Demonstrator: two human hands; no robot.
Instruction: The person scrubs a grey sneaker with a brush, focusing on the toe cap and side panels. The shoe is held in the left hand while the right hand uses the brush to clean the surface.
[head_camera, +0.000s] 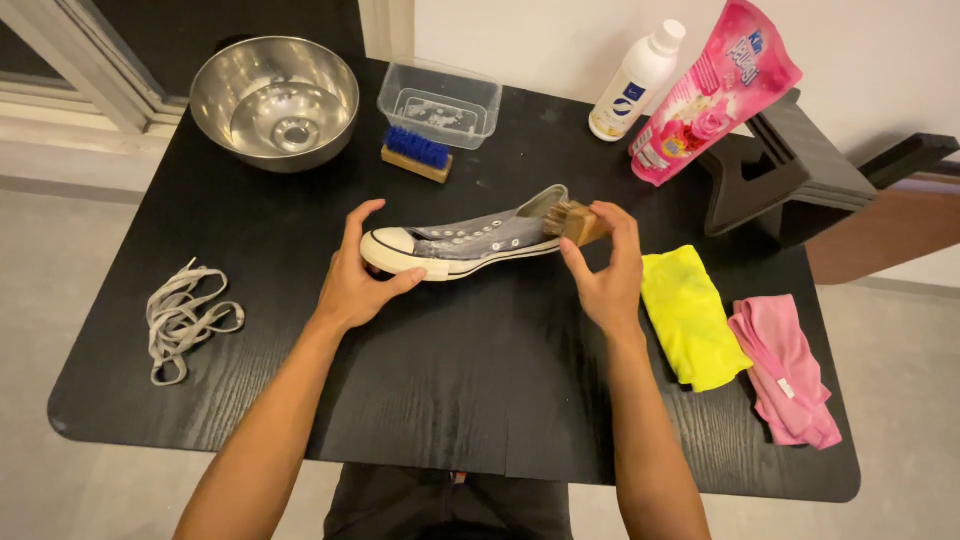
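Your left hand (352, 285) cups the white toe cap of the grey canvas sneaker (470, 243), thumb and fingers closed around it. The shoe lies mid-table on its side, long axis running left to right, heel toward your right hand (605, 275). That hand pinches a small wooden brush (575, 221), bristles against the heel end. Beyond sits a blue-bristled brush (417, 153).

— What packaging is sitting at the table's far right edge?
— A white bottle (637, 82) with a dark label is standing there; a pink pouch (712, 92) is leaning beside it.
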